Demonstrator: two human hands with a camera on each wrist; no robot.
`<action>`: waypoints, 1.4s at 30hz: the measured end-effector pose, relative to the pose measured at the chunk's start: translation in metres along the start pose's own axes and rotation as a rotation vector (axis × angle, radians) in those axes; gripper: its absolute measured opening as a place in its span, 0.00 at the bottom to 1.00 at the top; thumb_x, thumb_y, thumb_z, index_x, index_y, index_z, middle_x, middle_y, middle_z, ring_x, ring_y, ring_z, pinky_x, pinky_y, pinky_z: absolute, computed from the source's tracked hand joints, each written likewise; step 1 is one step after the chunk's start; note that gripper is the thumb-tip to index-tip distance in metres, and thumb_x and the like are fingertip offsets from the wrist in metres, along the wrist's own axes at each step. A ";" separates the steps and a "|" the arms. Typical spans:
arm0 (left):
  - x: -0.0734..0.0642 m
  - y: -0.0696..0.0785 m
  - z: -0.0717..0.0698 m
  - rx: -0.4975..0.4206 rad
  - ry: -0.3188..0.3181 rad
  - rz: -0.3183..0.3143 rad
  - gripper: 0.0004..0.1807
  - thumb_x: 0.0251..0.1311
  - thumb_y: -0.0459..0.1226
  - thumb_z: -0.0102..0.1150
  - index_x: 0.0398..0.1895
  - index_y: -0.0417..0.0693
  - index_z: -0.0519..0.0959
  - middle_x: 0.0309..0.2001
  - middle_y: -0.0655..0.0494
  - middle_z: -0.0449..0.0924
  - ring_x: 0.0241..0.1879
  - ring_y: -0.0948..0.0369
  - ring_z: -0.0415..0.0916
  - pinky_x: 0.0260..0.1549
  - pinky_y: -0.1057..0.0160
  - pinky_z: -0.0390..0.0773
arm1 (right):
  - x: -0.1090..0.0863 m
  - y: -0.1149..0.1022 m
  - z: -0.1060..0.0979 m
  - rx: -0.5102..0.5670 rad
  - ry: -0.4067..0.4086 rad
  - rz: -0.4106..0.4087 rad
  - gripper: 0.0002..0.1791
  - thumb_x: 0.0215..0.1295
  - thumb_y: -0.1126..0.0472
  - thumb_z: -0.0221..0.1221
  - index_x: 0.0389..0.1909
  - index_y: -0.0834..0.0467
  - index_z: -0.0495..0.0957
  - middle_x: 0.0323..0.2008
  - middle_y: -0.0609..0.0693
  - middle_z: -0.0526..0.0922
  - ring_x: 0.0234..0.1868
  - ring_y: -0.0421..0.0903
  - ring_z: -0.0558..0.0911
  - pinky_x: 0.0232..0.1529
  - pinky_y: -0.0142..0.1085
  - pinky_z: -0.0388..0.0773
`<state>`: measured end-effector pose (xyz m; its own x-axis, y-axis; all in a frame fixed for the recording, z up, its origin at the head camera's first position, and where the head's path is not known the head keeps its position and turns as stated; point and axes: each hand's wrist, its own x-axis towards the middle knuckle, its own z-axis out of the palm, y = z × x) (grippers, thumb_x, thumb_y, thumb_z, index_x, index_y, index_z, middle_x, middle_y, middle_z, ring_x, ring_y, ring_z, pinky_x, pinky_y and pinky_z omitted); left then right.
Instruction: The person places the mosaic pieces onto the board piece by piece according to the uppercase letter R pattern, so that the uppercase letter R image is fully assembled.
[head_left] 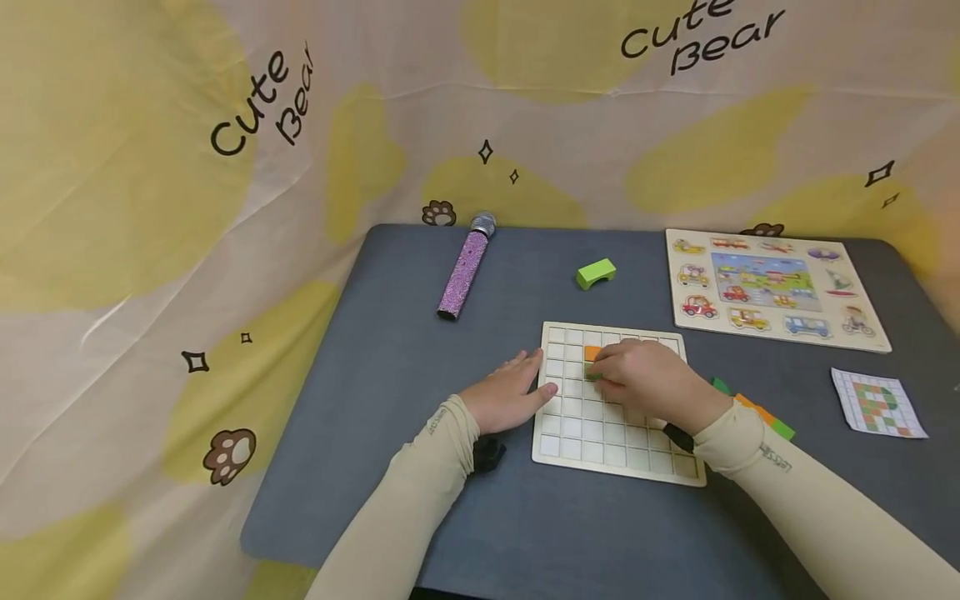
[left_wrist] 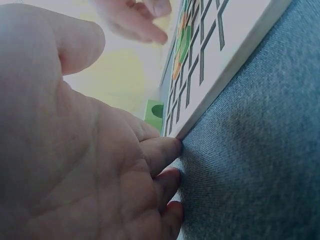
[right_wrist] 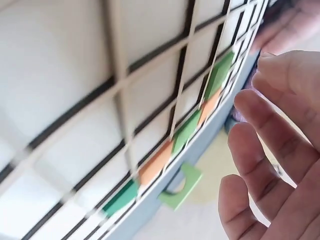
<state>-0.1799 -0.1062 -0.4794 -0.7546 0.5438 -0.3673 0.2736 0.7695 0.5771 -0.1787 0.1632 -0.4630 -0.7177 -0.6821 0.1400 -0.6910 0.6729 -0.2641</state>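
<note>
A wooden grid board [head_left: 570,450] lies on the grey table, several coloured tiles in its far rows. An orange tile [head_left: 592,353] and a green tile [head_left: 590,371] show beside my right fingertips. My right hand [head_left: 645,379] is over the board, fingers bent loosely; in the right wrist view no piece shows between its fingers [right_wrist: 245,150]. That view has a line of green and orange tiles, including a dark green one [right_wrist: 122,199] with a curved edge. My left hand [head_left: 506,396] rests at the board's left edge, fingertips touching its side, thumb over the rim.
Loose green and orange tiles [head_left: 757,410] lie by the right forearm. Farther right is a grid card [head_left: 879,404] with a coloured pattern. A vehicle puzzle [head_left: 862,333], a green arch block [head_left: 596,272] and a purple glittery microphone [head_left: 465,271] lie toward the back, before a printed cloth.
</note>
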 end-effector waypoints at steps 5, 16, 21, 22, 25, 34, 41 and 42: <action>0.001 -0.004 0.001 -0.003 0.005 -0.002 0.44 0.83 0.62 0.36 0.89 0.47 0.43 0.87 0.56 0.42 0.85 0.57 0.36 0.81 0.52 0.43 | -0.023 0.014 -0.011 -0.002 0.003 0.099 0.10 0.65 0.64 0.74 0.47 0.58 0.93 0.46 0.51 0.90 0.48 0.53 0.88 0.48 0.53 0.87; 0.000 -0.005 -0.003 -0.003 0.007 -0.010 0.44 0.83 0.62 0.37 0.89 0.49 0.43 0.87 0.58 0.42 0.85 0.58 0.35 0.81 0.52 0.44 | -0.086 0.050 -0.027 -0.018 -0.140 0.372 0.10 0.67 0.58 0.74 0.46 0.56 0.93 0.48 0.55 0.89 0.46 0.55 0.87 0.44 0.56 0.86; -0.002 -0.008 -0.002 -0.004 0.009 -0.015 0.44 0.83 0.62 0.37 0.89 0.49 0.44 0.87 0.58 0.42 0.85 0.58 0.35 0.81 0.52 0.44 | -0.105 0.052 -0.025 -0.013 -0.135 0.425 0.11 0.64 0.55 0.76 0.43 0.56 0.93 0.45 0.53 0.88 0.38 0.48 0.85 0.35 0.47 0.86; -0.002 -0.008 -0.002 -0.003 0.009 -0.016 0.44 0.83 0.62 0.37 0.89 0.48 0.44 0.87 0.58 0.42 0.85 0.58 0.35 0.81 0.52 0.44 | -0.107 0.051 -0.023 -0.012 -0.128 0.429 0.12 0.63 0.54 0.76 0.43 0.56 0.93 0.44 0.52 0.88 0.38 0.46 0.85 0.34 0.46 0.85; -0.003 -0.008 -0.002 -0.003 0.009 -0.018 0.44 0.83 0.61 0.38 0.89 0.48 0.44 0.87 0.58 0.42 0.85 0.58 0.35 0.81 0.52 0.44 | -0.110 0.050 -0.020 -0.015 -0.112 0.420 0.14 0.60 0.54 0.78 0.43 0.56 0.93 0.43 0.50 0.88 0.36 0.44 0.83 0.33 0.44 0.84; -0.003 -0.006 -0.001 0.000 0.007 -0.005 0.44 0.83 0.61 0.38 0.89 0.47 0.44 0.87 0.57 0.43 0.85 0.57 0.36 0.81 0.52 0.44 | -0.105 0.049 -0.022 0.059 -0.132 0.442 0.11 0.60 0.61 0.76 0.43 0.60 0.91 0.42 0.51 0.89 0.37 0.46 0.81 0.37 0.47 0.84; 0.000 -0.003 0.000 0.007 0.004 0.013 0.44 0.83 0.62 0.38 0.89 0.47 0.44 0.87 0.57 0.43 0.85 0.57 0.35 0.81 0.52 0.44 | -0.100 0.050 -0.025 0.019 -0.131 0.443 0.12 0.58 0.62 0.76 0.44 0.59 0.92 0.44 0.54 0.89 0.41 0.52 0.83 0.41 0.53 0.85; 0.000 -0.002 0.001 0.008 0.001 0.018 0.44 0.83 0.62 0.38 0.88 0.47 0.44 0.87 0.57 0.43 0.85 0.57 0.35 0.81 0.52 0.44 | -0.101 0.050 -0.025 0.011 -0.139 0.441 0.13 0.58 0.62 0.77 0.44 0.59 0.92 0.45 0.55 0.89 0.42 0.52 0.83 0.41 0.54 0.85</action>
<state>-0.1804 -0.1072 -0.4810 -0.7504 0.5568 -0.3561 0.2918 0.7625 0.5774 -0.1432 0.2730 -0.4661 -0.9241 -0.3639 -0.1168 -0.3210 0.9048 -0.2797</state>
